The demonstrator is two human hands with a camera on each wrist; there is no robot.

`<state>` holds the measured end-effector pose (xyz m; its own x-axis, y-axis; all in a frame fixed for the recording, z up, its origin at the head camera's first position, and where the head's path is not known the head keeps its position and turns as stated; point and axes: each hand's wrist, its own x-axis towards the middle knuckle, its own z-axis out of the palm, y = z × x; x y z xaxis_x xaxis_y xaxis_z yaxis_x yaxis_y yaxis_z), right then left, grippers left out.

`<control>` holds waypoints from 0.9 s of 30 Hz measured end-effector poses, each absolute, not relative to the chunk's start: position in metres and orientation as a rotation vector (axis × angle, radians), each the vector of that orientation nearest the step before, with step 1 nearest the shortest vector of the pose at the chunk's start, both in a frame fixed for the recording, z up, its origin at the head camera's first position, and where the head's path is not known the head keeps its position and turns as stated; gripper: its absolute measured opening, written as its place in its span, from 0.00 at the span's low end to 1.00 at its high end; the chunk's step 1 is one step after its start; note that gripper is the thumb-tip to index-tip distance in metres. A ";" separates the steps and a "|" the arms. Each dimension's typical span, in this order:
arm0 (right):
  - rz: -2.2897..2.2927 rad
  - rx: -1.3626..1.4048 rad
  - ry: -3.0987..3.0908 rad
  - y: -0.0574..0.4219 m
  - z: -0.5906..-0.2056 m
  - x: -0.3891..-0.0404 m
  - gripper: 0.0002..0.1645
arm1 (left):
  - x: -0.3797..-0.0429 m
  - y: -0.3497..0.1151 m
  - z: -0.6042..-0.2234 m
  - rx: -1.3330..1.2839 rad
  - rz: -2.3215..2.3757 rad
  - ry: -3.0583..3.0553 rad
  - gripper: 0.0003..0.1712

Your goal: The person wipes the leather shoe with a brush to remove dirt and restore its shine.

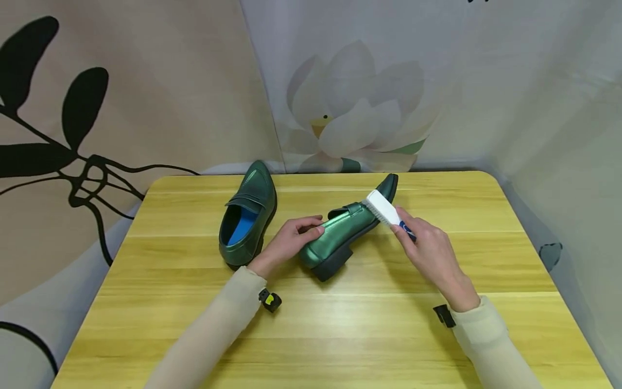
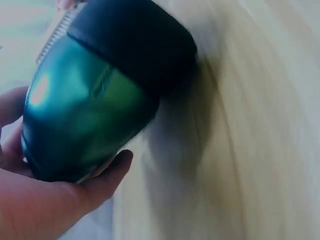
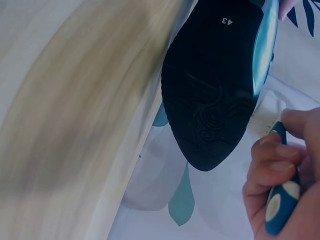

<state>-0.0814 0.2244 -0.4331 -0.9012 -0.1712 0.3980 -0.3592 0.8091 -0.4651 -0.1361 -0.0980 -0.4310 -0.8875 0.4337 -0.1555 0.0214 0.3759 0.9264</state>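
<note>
A shiny green loafer (image 1: 335,237) is tipped on its side above the table, its black sole (image 3: 212,90) facing the right wrist camera. My left hand (image 1: 293,237) grips it at the heel end, with thumb and fingers on either side of the opening. In my right hand (image 1: 430,248) is a white brush (image 1: 381,207) with a blue and white handle (image 3: 283,207). The brush's bristles touch the upper of the loafer near the toe. The matching green loafer (image 1: 259,202) stands upright to the left, its blue insole (image 1: 243,226) showing.
The wooden table (image 1: 389,340) has rounded far corners. Behind it hangs a pale curtain (image 1: 194,81) printed with a flower and dark leaves. The standing loafer is close beside my left wrist.
</note>
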 end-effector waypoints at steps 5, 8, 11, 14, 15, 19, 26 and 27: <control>0.822 0.400 -2.623 0.227 -0.434 -0.081 0.29 | -0.139 -0.095 -0.434 0.370 1.645 2.175 0.20; 0.849 0.389 -2.594 0.229 -0.433 -0.079 0.29 | -0.142 -0.095 -0.434 0.391 1.676 2.150 0.18; 0.865 0.375 -2.576 0.231 -0.430 -0.077 0.29 | -0.145 -0.094 -0.434 0.417 1.688 2.131 0.18; 0.868 0.357 -2.563 0.235 -0.427 -0.075 0.29 | -0.149 -0.091 -0.434 0.437 1.693 2.100 0.18; 0.865 0.353 -2.559 0.236 -0.426 -0.074 0.29 | -0.150 -0.089 -0.434 0.446 1.695 2.085 0.18; 0.845 0.349 -2.536 0.243 -0.425 -0.072 0.29 | -0.160 -0.078 -0.431 0.527 1.675 2.049 0.17; 0.828 0.325 -2.533 0.253 -0.427 -0.069 0.30 | -0.184 -0.063 -0.428 0.653 1.552 2.011 0.17; 0.830 0.320 -2.537 0.254 -0.428 -0.068 0.30 | -0.186 -0.061 -0.429 0.659 1.536 2.002 0.17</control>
